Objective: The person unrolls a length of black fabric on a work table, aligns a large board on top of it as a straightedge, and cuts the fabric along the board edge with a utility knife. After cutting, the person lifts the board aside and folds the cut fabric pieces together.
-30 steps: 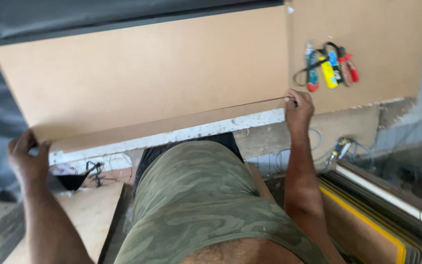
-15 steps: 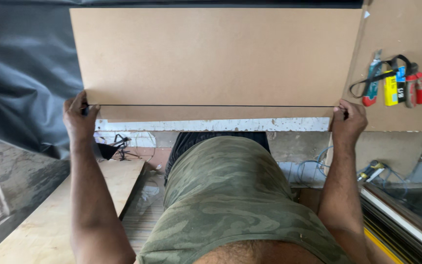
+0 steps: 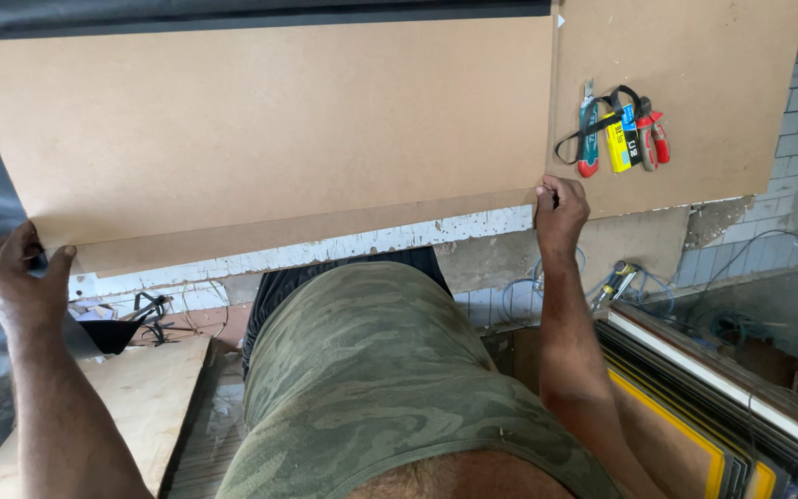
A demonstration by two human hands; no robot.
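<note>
A big brown board (image 3: 270, 129) fills the upper left and middle of the frame. Its long side runs left to right, and it tips a little, so the left end sits lower than the right end. Under it lies a second brown board (image 3: 695, 83) on the worktop, showing in the upper right of the frame. Below the boards, a white chipped edge (image 3: 325, 249) of the worktop runs across the middle. The left hand (image 3: 16, 282) is at the lower left corner of the big board, with its fingers curled around the edge and the thumb on top. The right hand (image 3: 561, 208) is closed on the board's lower right corner, pinching the edge. In the lower right of the frame, flat sheets (image 3: 722, 434) in yellow, black and white stand stacked on their edges. In the lower left is a pale wood panel (image 3: 131, 407). Small hand tools (image 3: 621, 139) with red, yellow and green handles lie together in the upper right.
</note>
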